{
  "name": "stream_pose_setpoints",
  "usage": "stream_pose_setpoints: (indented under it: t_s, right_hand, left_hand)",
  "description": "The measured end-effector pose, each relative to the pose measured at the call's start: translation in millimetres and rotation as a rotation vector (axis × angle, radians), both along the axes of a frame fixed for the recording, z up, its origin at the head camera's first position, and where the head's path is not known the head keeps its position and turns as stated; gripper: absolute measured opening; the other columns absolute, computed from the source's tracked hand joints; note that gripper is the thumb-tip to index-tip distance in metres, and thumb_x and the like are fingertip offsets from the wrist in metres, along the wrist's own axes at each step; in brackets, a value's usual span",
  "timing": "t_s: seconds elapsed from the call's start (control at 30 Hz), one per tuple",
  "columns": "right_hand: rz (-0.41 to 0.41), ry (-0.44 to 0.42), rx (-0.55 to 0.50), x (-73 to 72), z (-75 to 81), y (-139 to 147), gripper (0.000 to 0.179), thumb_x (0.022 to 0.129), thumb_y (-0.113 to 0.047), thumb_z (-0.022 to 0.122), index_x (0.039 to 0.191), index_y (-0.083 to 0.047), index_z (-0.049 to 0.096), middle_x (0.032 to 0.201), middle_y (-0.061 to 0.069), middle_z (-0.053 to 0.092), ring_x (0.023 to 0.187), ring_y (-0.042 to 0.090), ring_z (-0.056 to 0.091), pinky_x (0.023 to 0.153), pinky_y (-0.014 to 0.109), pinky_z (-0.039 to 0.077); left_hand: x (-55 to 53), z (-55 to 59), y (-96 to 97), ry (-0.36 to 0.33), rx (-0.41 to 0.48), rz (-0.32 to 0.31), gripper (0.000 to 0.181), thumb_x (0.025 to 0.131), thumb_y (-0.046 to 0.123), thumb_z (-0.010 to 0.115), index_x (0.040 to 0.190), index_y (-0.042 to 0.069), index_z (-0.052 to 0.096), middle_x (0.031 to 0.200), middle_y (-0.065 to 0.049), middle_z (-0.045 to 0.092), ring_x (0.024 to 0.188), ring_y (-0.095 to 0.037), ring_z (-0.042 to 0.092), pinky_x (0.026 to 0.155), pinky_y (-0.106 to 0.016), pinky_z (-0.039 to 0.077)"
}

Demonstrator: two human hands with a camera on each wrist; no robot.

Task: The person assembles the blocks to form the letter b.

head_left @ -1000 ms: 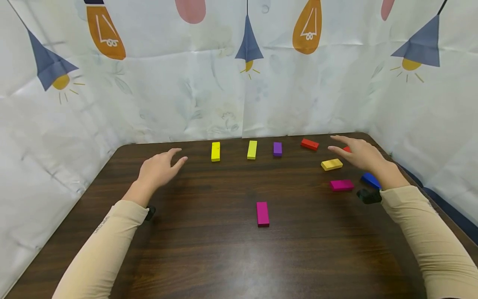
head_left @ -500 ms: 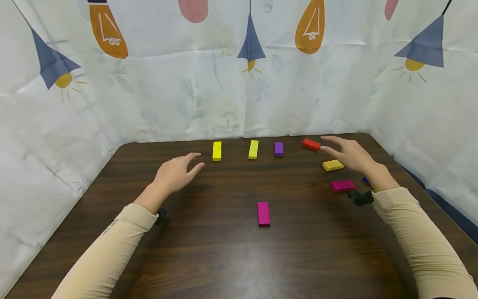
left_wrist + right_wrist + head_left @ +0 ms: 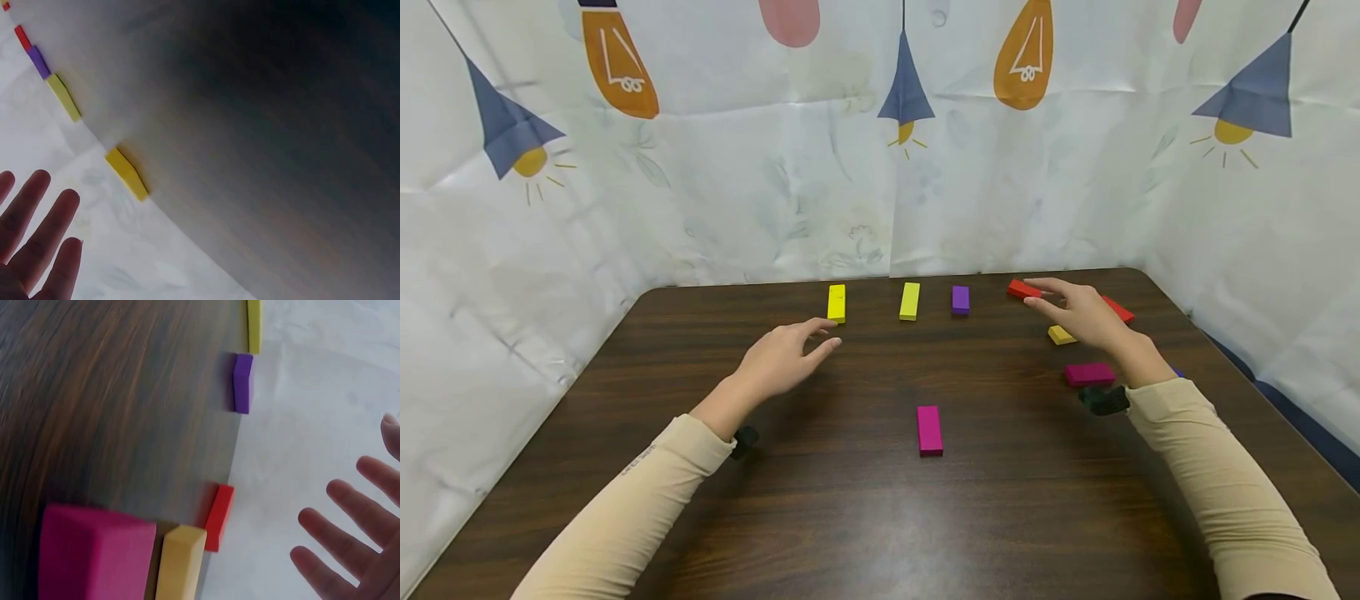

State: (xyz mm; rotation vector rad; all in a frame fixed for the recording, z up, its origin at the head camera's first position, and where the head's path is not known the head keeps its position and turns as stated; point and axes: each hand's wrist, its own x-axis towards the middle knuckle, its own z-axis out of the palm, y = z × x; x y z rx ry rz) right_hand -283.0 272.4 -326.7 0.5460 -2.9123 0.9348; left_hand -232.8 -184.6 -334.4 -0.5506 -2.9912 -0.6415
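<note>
My left hand (image 3: 781, 358) hovers over the left half of the table with fingers extended and nothing held. Nearest to it is a bright yellow block (image 3: 837, 303) near the back edge; the left wrist view shows the fingers apart from that yellow block (image 3: 127, 174). On the right, my right hand (image 3: 1086, 317) is raised with fingers spread and holds nothing. In the head view its fingertips overlap a red block (image 3: 1021, 288), but the right wrist view shows a gap to the red block (image 3: 219, 517). The right hand partly covers an orange-yellow block (image 3: 1062, 335).
A pale yellow block (image 3: 909, 301) and a purple block (image 3: 960, 300) lie along the back. One magenta block (image 3: 929, 431) lies mid-table, another magenta block (image 3: 1090, 374) at right. A second red block (image 3: 1118, 309) sits behind the right hand. A printed curtain (image 3: 775, 192) borders the table.
My left hand has moved right and slightly nearer, toward the bright yellow block. My right hand has shifted left toward the red block, uncovering the second red block. The blocks stay put.
</note>
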Motion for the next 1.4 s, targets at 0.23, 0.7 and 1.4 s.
stream_pose_setpoints:
  t_s: [0.23, 0.7, 1.4]
  right_hand:
    - [0.027, 0.003, -0.071, -3.3, -5.9, -11, 0.056, 0.107, -0.036, 0.057, 0.153, -0.006, 0.048, 0.145, 0.029, 0.052, 0.127, 0.05, 0.054, 0.103, 0.063, 0.042]
    - [0.051, 0.05, -0.168, -16.3, -18.2, -33, 0.046, 0.105, -0.026, 0.062, 0.146, -0.003, 0.056, 0.14, 0.023, 0.059, 0.122, 0.041, 0.059, 0.098, 0.058, 0.047]
    - [0.059, -0.046, -0.181, -41.1, -33.0, -51, 0.044, 0.104, -0.022, 0.065, 0.141, -0.001, 0.06, 0.126, 0.019, 0.066, 0.112, 0.039, 0.061, 0.095, 0.056, 0.048]
  left_hand:
    - [5.0, -2.8, 15.7, -0.074, 0.125, -0.053, 0.049, 0.107, 0.044, 0.053, 0.146, 0.015, 0.058, 0.13, -0.006, 0.068, 0.116, -0.028, 0.065, 0.092, -0.052, 0.052]
    - [11.4, -9.9, 45.3, -0.199, 0.296, -0.164, 0.042, 0.105, 0.036, 0.059, 0.138, 0.011, 0.063, 0.121, -0.005, 0.071, 0.113, -0.027, 0.066, 0.098, -0.048, 0.05]
    - [20.3, -16.1, 72.0, -0.234, 0.117, -0.299, 0.041, 0.103, 0.036, 0.063, 0.136, 0.012, 0.065, 0.113, 0.0, 0.071, 0.097, -0.013, 0.066, 0.088, -0.038, 0.052]
